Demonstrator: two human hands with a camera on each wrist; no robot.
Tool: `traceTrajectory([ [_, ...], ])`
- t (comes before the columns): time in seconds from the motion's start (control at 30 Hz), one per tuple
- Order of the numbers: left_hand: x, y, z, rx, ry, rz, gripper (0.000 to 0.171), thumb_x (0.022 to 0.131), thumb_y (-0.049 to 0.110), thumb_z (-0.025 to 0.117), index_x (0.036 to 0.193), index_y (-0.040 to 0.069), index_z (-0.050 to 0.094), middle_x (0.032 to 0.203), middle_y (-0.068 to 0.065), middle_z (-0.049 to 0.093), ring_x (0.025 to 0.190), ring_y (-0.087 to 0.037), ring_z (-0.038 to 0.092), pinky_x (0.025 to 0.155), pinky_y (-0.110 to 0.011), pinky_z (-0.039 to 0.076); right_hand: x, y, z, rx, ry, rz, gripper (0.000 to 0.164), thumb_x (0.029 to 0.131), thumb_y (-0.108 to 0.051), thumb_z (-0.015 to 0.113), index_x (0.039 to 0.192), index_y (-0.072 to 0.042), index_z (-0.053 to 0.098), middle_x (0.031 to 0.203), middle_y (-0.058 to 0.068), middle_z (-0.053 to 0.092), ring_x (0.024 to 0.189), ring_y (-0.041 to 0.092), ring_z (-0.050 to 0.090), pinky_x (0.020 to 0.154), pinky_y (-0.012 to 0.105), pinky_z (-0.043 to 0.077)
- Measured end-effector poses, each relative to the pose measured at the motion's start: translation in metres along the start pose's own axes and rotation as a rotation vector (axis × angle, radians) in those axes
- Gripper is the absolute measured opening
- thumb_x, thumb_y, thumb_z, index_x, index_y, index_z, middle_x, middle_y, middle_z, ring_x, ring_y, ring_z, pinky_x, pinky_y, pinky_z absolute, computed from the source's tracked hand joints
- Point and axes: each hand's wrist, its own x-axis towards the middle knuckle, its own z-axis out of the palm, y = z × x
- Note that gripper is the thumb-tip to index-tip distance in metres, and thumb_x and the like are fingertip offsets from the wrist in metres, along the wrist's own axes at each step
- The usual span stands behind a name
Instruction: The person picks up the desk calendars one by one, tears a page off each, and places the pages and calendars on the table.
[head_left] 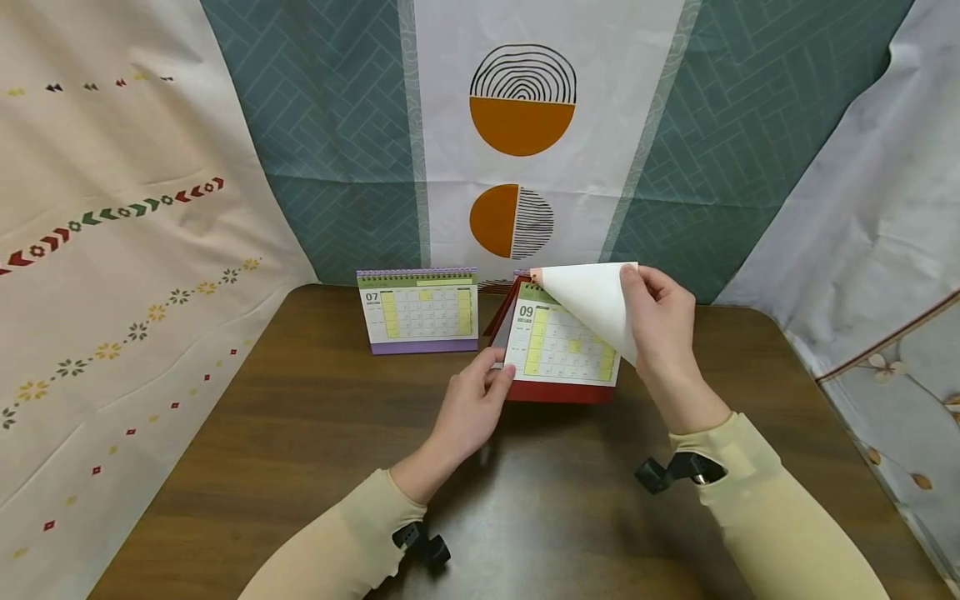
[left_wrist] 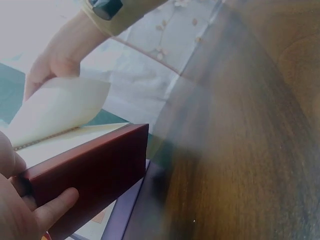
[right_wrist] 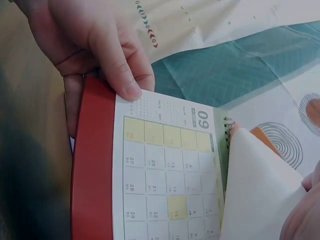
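Observation:
A red-based desk calendar (head_left: 564, 390) stands on the table, its 09 page (right_wrist: 170, 165) facing out. My left hand (head_left: 472, 400) grips the calendar's lower left corner, thumb on the front; in the left wrist view its fingers reach behind the red stand (left_wrist: 95, 175). My right hand (head_left: 662, 321) pinches a lifted page (head_left: 592, 300) by its outer corner. That page shows its white back and curls up over the upper right of the 09 page, still joined at the spiral binding (right_wrist: 228, 135).
Left of the red calendar stands a second desk calendar (head_left: 423, 312) with a purple base, open at 07. Both rest on a dark brown wooden table (head_left: 330, 433). Patterned cloth (head_left: 337, 125) hangs behind the table and along both sides.

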Motion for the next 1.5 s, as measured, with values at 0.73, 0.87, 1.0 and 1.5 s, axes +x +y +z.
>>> traceTrajectory([
  [0.73, -0.005, 0.002, -0.009, -0.010, -0.030, -0.023, 0.015, 0.114, 0.015, 0.063, 0.127, 0.011, 0.070, 0.106, -0.003, 0.083, 0.070, -0.014, 0.054, 0.066, -0.032, 0.038, 0.050, -0.003, -0.043, 0.272, 0.155, 0.125, 0.021, 0.109, -0.027, 0.071, 0.113, -0.007, 0.079, 0.114, 0.002, 0.061, 0.102, 0.015, 0.055, 0.086, 0.024, 0.048],
  [0.87, -0.007, 0.000, -0.012, -0.004, -0.039, -0.025, 0.014, 0.114, 0.016, 0.063, 0.126, 0.012, 0.070, 0.104, -0.001, 0.083, 0.067, -0.012, 0.049, 0.065, -0.032, 0.037, 0.056, -0.003, -0.049, 0.244, 0.168, 0.179, 0.023, 0.110, -0.031, 0.070, 0.118, -0.010, 0.076, 0.121, -0.001, 0.059, 0.109, 0.014, 0.055, 0.092, 0.024, 0.046],
  [1.0, -0.010, -0.003, -0.015, 0.007, -0.030, -0.034, 0.012, 0.114, 0.015, 0.063, 0.124, 0.012, 0.070, 0.107, -0.003, 0.083, 0.077, -0.014, 0.058, 0.069, -0.033, 0.041, 0.065, -0.002, -0.059, 0.235, 0.199, 0.212, 0.022, 0.110, -0.033, 0.069, 0.116, -0.013, 0.075, 0.123, -0.004, 0.057, 0.114, 0.013, 0.053, 0.096, 0.025, 0.043],
  [1.5, -0.017, -0.002, -0.020, -0.008, -0.060, -0.034, 0.015, 0.113, 0.014, 0.064, 0.128, 0.011, 0.069, 0.120, -0.008, 0.081, 0.095, -0.019, 0.070, 0.080, -0.040, 0.050, 0.091, 0.011, -0.093, 0.244, 0.294, 0.295, 0.022, 0.112, -0.030, 0.066, 0.125, -0.013, 0.070, 0.131, -0.007, 0.054, 0.124, 0.011, 0.051, 0.098, 0.022, 0.043],
])
